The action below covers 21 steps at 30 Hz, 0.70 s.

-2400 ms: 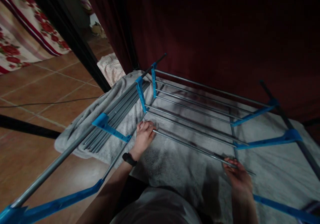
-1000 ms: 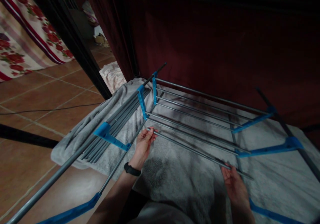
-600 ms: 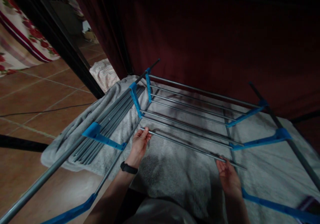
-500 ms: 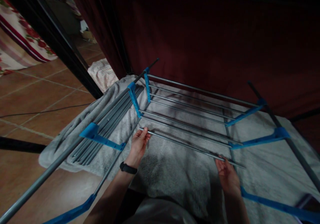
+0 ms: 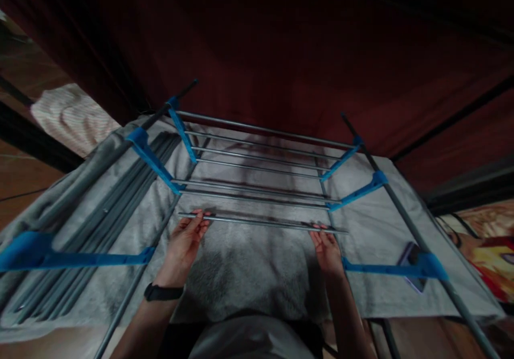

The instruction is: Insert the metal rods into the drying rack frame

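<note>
A thin grey metal rod runs level between my hands, in front of a partly built rack. My left hand, with a black band at the wrist, pinches it close to its left end. Near the other end, my right hand grips the same rod, whose tip sticks out past the fingers. Just beyond it, several crossbars join blue plastic brackets on both sides. The rod's left end lies near a blue bracket and its right end near another blue bracket, apart from both.
A bundle of grey rods lies at the left on the grey blanket. Under the front right bracket is a phone. A dark red curtain hangs behind. Long side poles flank the work.
My view has swung to the right, bringing the phone and the right side more into sight. Both hands still hold the rod, which now looks more level.
</note>
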Each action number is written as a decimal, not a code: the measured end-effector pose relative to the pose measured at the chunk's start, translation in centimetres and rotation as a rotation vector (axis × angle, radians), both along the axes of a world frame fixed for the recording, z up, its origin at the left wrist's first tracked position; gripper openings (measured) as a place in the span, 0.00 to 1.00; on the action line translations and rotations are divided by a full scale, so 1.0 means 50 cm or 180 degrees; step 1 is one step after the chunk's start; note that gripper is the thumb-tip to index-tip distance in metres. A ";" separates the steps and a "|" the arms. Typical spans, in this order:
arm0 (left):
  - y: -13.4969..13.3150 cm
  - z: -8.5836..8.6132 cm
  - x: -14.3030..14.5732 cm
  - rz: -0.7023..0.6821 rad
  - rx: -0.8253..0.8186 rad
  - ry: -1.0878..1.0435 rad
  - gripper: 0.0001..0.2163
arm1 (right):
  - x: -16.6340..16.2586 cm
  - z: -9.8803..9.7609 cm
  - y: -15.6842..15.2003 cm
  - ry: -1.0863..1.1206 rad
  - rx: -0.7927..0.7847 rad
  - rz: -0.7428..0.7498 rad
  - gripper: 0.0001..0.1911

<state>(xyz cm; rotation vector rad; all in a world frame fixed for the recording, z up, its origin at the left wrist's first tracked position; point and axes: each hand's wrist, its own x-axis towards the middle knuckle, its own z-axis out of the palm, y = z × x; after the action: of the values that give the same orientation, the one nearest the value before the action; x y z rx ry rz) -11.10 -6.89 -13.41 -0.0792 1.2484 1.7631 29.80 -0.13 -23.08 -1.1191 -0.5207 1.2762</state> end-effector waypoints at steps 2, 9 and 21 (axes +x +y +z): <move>0.004 0.000 0.011 -0.0117 -0.0153 0.0006 0.09 | -0.004 0.004 -0.002 0.0039 0.0043 -0.0015 0.17; 0.007 -0.022 0.053 -0.0426 -0.0497 0.0104 0.11 | -0.013 0.001 0.002 0.0184 0.0115 0.0026 0.16; 0.013 -0.058 0.054 -0.0409 -0.0546 0.0379 0.13 | -0.026 0.007 0.013 0.0302 0.0106 -0.0064 0.13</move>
<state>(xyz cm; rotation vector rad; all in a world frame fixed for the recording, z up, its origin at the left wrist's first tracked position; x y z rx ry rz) -8.43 -6.25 -16.31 0.0075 1.4572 1.5675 28.48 0.54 -22.74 -1.0285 -0.4571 1.2922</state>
